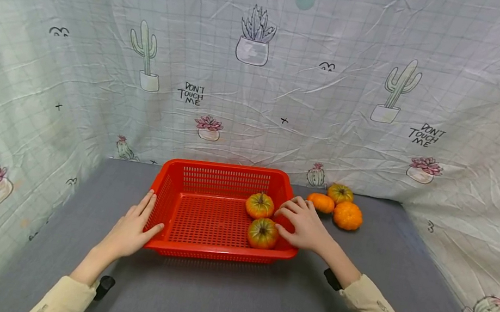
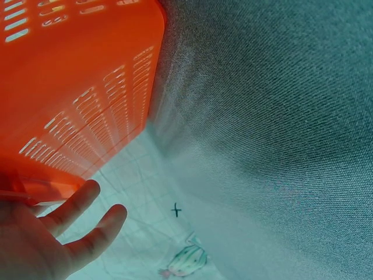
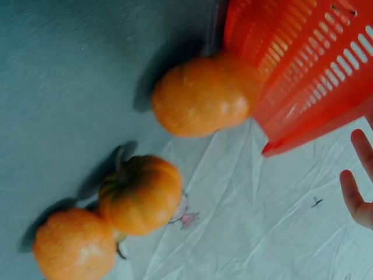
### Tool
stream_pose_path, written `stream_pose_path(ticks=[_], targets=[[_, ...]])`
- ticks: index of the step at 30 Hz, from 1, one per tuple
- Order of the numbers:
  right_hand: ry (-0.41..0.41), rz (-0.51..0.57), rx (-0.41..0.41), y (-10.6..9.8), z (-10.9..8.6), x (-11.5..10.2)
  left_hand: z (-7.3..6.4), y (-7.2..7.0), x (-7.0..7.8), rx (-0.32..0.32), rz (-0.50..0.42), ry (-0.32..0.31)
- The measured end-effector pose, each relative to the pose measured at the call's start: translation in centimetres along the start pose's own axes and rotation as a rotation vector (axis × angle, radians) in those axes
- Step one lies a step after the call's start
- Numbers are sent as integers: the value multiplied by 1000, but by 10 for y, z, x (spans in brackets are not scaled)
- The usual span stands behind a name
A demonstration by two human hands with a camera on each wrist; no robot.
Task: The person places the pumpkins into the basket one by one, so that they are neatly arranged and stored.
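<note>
Two small pumpkins lie inside the red basket, both right by the right hand. The nearer pumpkin sits just to the inner side of that hand's fingers, touching or all but touching the thumb; the farther pumpkin lies just beyond it, off the fingertips. The fingers are spread and loosely bent over the basket's right rim, clamped on nothing. Round as they are, the pumpkins have no long axis to speak of; their stems point up.

The left hand lies flat against the basket's left wall, fingers straight and slightly apart, thumb on the front corner. It is well apart from both pumpkins, so the right hand is plainly the nearer one.

Three more orange fruits sit on the grey worktop behind the back of the right hand, outside the basket. The right wrist view shows them close up, one of them pressed against the basket's outer wall, which the head view does not make plain. That view shows nothing of the basket's inside; only the head view shows the pumpkins there. The left wrist view gives only the basket wall and the open fingers beside it.
</note>
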State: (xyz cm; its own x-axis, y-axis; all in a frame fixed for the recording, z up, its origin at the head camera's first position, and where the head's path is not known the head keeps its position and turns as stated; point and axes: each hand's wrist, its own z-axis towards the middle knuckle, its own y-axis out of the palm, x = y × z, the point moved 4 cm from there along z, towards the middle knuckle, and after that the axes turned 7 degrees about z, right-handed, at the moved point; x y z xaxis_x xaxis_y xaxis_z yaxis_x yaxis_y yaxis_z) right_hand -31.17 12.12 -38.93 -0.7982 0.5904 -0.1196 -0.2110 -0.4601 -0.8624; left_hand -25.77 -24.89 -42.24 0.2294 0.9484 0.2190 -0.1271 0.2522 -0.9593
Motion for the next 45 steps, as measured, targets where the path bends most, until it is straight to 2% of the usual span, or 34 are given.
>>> stream_pose_path(ticks=[5, 15, 25, 37, 45], targets=[[5, 4, 76, -9, -13, 7, 0, 0, 0, 1, -2, 6], [19, 22, 144, -22, -34, 20, 1, -1, 1, -5, -4, -5], [106, -2, 202, -27, -58, 46, 0, -1, 0, 0, -4, -2], [285, -93, 250, -27, -84, 88, 1, 0, 1, -3, -3, -2], [496, -107, 169, -26, -92, 115, 0, -1, 1, 9, -1, 1]])
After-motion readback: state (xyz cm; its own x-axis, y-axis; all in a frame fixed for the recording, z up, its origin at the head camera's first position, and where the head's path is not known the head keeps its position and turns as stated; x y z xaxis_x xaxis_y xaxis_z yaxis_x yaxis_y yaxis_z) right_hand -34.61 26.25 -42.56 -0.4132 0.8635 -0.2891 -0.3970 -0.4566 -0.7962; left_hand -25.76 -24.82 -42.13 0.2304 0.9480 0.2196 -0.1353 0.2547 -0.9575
